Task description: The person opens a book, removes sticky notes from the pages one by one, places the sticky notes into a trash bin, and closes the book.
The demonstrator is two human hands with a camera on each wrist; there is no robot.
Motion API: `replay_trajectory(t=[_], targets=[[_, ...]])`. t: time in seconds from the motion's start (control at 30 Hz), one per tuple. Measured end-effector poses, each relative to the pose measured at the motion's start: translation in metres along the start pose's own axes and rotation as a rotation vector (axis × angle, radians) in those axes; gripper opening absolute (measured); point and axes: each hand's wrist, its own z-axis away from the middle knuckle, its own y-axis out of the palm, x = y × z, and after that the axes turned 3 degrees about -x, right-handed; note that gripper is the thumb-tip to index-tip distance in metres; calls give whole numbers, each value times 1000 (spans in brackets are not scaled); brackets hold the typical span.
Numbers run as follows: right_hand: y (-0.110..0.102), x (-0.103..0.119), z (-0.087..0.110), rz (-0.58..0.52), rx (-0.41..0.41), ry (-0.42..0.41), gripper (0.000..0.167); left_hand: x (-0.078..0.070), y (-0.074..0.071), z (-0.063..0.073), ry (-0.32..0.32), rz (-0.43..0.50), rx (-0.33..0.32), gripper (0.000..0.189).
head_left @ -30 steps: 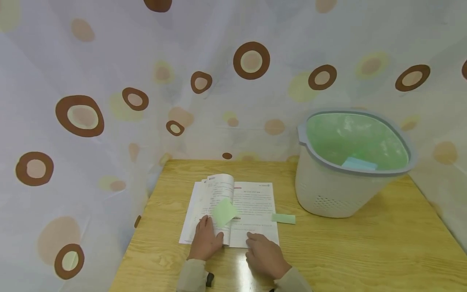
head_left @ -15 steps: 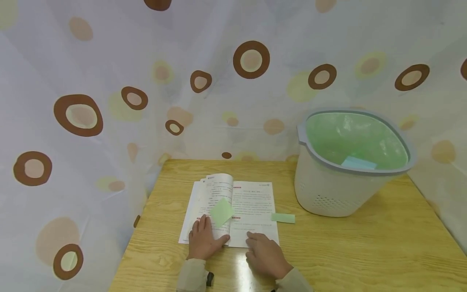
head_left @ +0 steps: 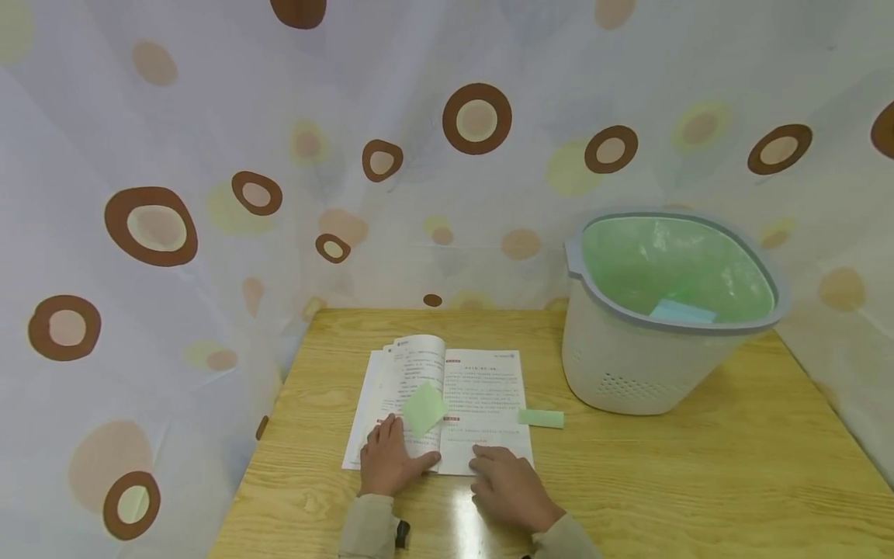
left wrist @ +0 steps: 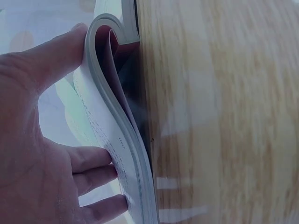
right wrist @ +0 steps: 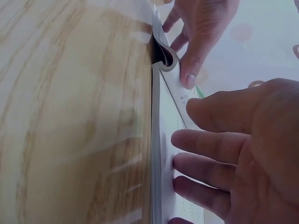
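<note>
A printed book (head_left: 483, 388) lies spread on the table, its left-hand pages bulging up near the spine. Stuck on that left side is a square green sticky note (head_left: 424, 409). My left hand (head_left: 391, 460) rests on the lower left page, fingers spread, the thumb reaching toward the spine; in the left wrist view the thumb (left wrist: 60, 51) presses the top of the page curve. On the lower right page, my right hand (head_left: 513, 487) lays its fingertips. Those fingers (right wrist: 210, 144) look loosely extended in the right wrist view, holding nothing.
A green paper strip (head_left: 541, 418) sticks out from the book's right edge. Further right stands a tall white basket (head_left: 628, 369) with a grey rim and a light blue item (head_left: 683, 312) inside. A patterned curtain (head_left: 391, 85) hangs behind the wooden table (head_left: 684, 481).
My left hand's fingers have spread, with the thumb moving right toward the spine. The raised left pages and their sticky note have shifted slightly left. My right hand has stayed in place.
</note>
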Motion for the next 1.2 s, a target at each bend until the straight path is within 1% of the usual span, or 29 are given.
replay_trajectory(t=[0.1, 0.17, 0.27, 0.4, 0.47, 0.53, 0.6, 0.67, 0.73, 0.93, 1.2], targets=[[1, -3, -6, -59, -21, 42, 26, 0, -1, 0, 1, -4, -4, 97], [0, -5, -13, -107, -43, 89, 24, 0, -2, 0, 1, -9, -5, 97], [-4, -7, -28, -157, -103, 163, 22, 0, -3, 0, -3, -9, -4, 97], [-15, -9, -50, -211, -202, 213, 23, 2, -2, -1, -7, 2, 0, 97], [-20, -9, -60, -262, -219, 234, 24, 2, -2, -1, -10, 5, 3, 97], [-22, -10, -69, -312, -198, 248, 23, 3, -2, -1, -13, 7, 5, 96], [-22, -11, -77, -357, -156, 261, 22, 3, -1, -1, -16, 8, 8, 96], [-20, -12, -84, -381, -107, 273, 21, 4, -1, 0, -13, 9, 8, 96], [-17, -13, -90, -388, -73, 265, 21, 4, 0, 0, -11, 11, 9, 96], [-8, -12, -101, -395, -43, 255, 23, 4, 1, 0, -18, 18, 13, 96], [1, -7, -108, -458, 17, 359, 30, 1, 1, -1, -11, 6, 0, 95]])
